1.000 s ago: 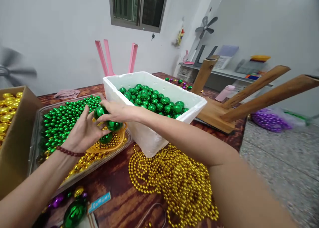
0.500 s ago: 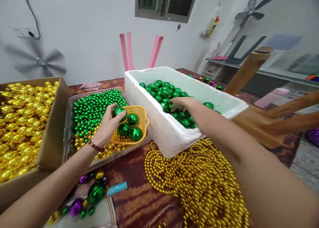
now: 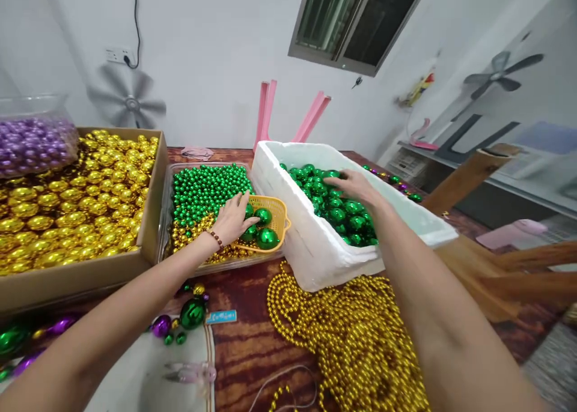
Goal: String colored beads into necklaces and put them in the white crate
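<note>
Nearest, well short of the left grip (image 3: pixel 231 220), pink-handled snips (image 3: pixel 193 373) lie beside a string of green, purple and gold balls (image 3: pixel 192 313) and a blue label (image 3: pixel 222 316). Gold bead strands (image 3: pixel 360 340) are heaped on the surface (image 3: pixel 246 346), nearer than the right grip (image 3: pixel 359 187). The left grip is loosely spread at the left side of a yellow basket (image 3: pixel 286 224), its thumb across a green ball; whether it holds that ball, I cannot tell. More large green balls (image 3: pixel 268 238) sit in the basket, just right of the grip. Beneath it is a clear tray (image 3: pixel 166 220) of small green and gold beads. Farther right, the right grip reaches into a white foam box (image 3: pixel 293 232), fingers bent and narrow against its green balls (image 3: pixel 357 223); whether it has one, I cannot tell. Beyond the grips stand pink legs (image 3: pixel 311 118).
</note>
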`<action>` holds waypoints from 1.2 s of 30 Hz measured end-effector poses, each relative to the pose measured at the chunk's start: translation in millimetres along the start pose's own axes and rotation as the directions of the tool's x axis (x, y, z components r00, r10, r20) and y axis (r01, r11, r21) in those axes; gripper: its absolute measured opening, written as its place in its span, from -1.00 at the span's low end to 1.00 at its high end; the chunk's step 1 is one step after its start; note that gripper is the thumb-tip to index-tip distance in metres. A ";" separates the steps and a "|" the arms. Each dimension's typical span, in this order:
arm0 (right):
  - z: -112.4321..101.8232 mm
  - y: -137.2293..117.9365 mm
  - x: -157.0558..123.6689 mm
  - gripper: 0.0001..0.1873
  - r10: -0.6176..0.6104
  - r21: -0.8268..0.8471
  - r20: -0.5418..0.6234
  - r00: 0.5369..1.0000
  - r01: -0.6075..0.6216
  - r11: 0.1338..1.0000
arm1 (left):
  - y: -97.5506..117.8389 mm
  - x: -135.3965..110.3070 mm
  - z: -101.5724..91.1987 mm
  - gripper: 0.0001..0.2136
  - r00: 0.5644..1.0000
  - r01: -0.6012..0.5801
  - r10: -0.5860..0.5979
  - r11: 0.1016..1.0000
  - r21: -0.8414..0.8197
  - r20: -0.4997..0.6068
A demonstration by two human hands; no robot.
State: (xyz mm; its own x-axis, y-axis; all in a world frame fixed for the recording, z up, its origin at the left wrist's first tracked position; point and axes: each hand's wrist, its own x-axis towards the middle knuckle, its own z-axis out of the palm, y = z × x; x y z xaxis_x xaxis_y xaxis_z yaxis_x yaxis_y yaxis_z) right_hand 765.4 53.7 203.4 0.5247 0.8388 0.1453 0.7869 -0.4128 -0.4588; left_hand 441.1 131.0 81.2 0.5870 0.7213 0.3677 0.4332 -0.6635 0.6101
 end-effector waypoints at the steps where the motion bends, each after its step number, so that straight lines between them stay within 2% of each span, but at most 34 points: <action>1: -3.8 -11.9 -12.7 -0.54 -0.042 0.123 0.024 0.999 0.039 0.992 | 0.6 0.2 -0.5 -0.38 1.000 0.000 0.000 0.999 -0.033 -0.016; 3: -6.7 -37.5 -43.6 -0.52 -0.132 0.409 0.103 0.986 0.079 0.909 | 6.2 -2.5 -6.6 -0.39 0.999 0.010 -0.015 0.995 -0.099 -0.049; 5: -2.8 -62.2 -78.1 -0.56 -0.252 0.635 0.180 0.951 0.084 0.768 | 18.2 -11.4 -20.1 -0.44 0.997 0.011 -0.026 0.981 -0.191 -0.078; 7: 7.5 -82.9 -112.4 -0.62 -0.375 0.746 0.252 0.892 0.068 0.663 | 34.8 -28.7 -39.6 -0.54 0.996 0.014 -0.045 0.937 -0.350 -0.082; 9: 23.4 -99.5 -144.2 -0.58 -0.465 0.805 0.326 0.823 0.017 0.593 | 52.4 -55.5 -62.0 -0.60 0.994 0.086 -0.108 0.824 -0.559 -0.006; 11: 44.1 -113.6 -173.3 -0.53 -0.509 0.821 0.399 0.763 -0.050 0.569 | 66.8 -89.8 -84.0 -0.56 0.975 0.212 -0.189 0.663 -0.718 0.114; 13: 69.1 -127.9 -200.9 -0.53 -0.544 0.809 0.468 0.697 -0.090 0.581 | 74.6 -128.0 -102.9 -0.50 0.948 0.315 -0.224 0.552 -0.772 0.227; 16: 112.4 -154.1 -243.4 -0.56 -0.599 0.788 0.537 0.593 -0.099 0.608 | 70.2 -186.9 -124.6 -0.48 0.923 0.384 -0.226 0.515 -0.766 0.311; 19: 152.4 -183.5 -289.1 -0.55 -0.634 0.776 0.570 0.523 -0.089 0.624 | 51.5 -246.3 -142.0 -0.53 0.881 0.457 -0.346 0.447 -0.769 0.323; 21: 172.7 -197.9 -318.0 -0.57 -0.642 0.764 0.568 0.516 -0.040 0.644 | 37.0 -285.2 -153.7 -0.58 0.836 0.487 -0.462 0.379 -0.787 0.295; 23: 188.5 -202.6 -343.2 -0.58 -0.629 0.742 0.540 0.560 0.035 0.669 | 23.2 -322.3 -166.4 -0.62 0.794 0.457 -0.567 0.321 -0.830 0.218; 25: 201.7 -196.6 -365.4 -0.65 -0.585 0.643 0.548 0.598 0.148 0.752 | 10.8 -356.2 -179.6 -0.63 0.735 0.400 -0.667 0.279 -0.873 0.124; 26: 207.3 -190.6 -376.1 -0.70 -0.555 0.563 0.574 0.602 0.202 0.802 | 5.1 -371.5 -185.8 -0.62 0.700 0.376 -0.709 0.266 -0.888 0.085; 28: 216.6 -175.9 -397.6 -0.76 -0.484 0.393 0.648 0.587 0.287 0.874 | -4.5 -397.8 -195.3 -0.58 0.636 0.351 -0.771 0.246 -0.903 0.037; 29: 220.1 -169.0 -408.2 -0.78 -0.448 0.323 0.681 0.580 0.310 0.894 | -8.4 -408.4 -197.9 -0.55 0.617 0.351 -0.786 0.234 -0.907 0.035; 32: 225.9 -156.0 -435.5 -0.84 -0.359 0.169 0.714 0.600 0.351 0.921 | -16.1 -429.2 -197.4 -0.49 0.609 0.357 -0.791 0.204 -0.912 0.061; 34: 227.2 -154.8 -446.9 -0.84 -0.313 0.063 0.716 0.624 0.389 0.919 | -18.7 -435.3 -192.6 -0.50 0.625 0.349 -0.778 0.205 -0.914 0.064; 36: 228.0 -157.7 -452.5 -0.82 -0.290 -0.017 0.718 0.633 0.432 0.902 | -20.8 -438.0 -188.3 -0.50 0.654 0.338 -0.756 0.252 -0.907 0.034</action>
State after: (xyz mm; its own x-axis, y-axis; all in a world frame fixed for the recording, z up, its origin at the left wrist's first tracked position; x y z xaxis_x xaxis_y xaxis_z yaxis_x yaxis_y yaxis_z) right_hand 329.8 -179.8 10.2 -0.1293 0.9052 -0.4048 0.9415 -0.0160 -0.3365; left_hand 46.2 -133.7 39.6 0.0799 0.9664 -0.2441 -0.3131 0.2568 0.9143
